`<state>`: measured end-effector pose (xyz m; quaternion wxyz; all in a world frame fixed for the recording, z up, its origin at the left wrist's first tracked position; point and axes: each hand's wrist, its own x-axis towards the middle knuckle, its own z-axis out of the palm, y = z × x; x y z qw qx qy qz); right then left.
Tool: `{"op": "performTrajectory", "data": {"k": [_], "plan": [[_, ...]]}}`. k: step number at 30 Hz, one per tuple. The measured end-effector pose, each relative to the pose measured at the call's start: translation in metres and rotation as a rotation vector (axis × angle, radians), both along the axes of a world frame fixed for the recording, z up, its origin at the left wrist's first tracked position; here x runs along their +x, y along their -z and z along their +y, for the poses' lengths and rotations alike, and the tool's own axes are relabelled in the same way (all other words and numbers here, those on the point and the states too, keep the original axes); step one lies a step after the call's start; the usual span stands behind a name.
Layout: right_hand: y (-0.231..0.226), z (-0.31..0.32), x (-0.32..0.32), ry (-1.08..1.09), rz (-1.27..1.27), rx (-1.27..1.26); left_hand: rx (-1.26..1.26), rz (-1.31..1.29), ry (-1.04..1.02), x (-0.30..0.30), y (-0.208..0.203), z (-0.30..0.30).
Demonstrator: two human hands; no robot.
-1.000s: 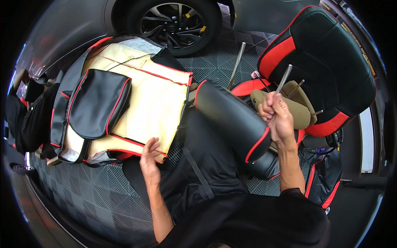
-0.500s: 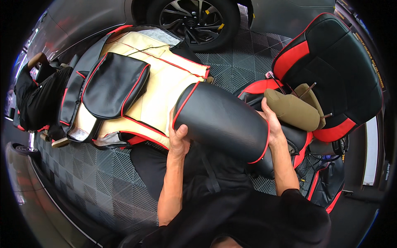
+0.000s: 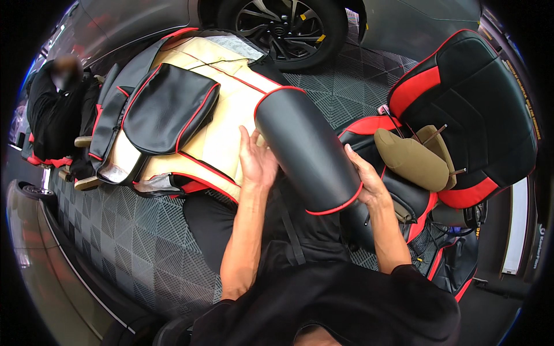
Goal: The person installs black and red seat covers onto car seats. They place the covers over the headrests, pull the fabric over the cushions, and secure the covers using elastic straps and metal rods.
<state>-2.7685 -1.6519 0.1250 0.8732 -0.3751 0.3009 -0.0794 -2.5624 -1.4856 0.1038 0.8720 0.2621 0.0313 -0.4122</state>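
- We have the rounded black leather-look cushion with red piping [image 3: 309,150] overlapping the right edge of the cream-backed seat cover [image 3: 229,112].
- Our right hand [image 3: 370,181] clasps its right side.
- Our left hand [image 3: 258,158] is spread beside it.

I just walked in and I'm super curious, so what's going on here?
A person holds a black cushion with red edging. Their right hand grips its right side; the left hand is open by its left side, and I can't tell whether it touches. To the left, another black, red-edged piece lies on a pale yellow lining. To the right, a tan headrest with metal posts rests by a black and red seat.
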Motion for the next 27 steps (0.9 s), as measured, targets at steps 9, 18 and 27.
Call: {"op": "performTrajectory", "data": {"k": [9, 18, 27], "plan": [[0.012, 0.02, -0.008, 0.048, -0.045, -0.071, 0.147, -0.178, 0.137, -0.042, 0.027, -0.014], [0.02, 0.029, 0.011, 0.254, 0.12, -0.076, -0.029, -0.185, 0.186, -0.051, 0.073, -0.018], [0.05, 0.046, 0.005, 0.244, -0.058, -0.176, 0.179, -0.078, 0.486, -0.053, 0.138, 0.024]]}}
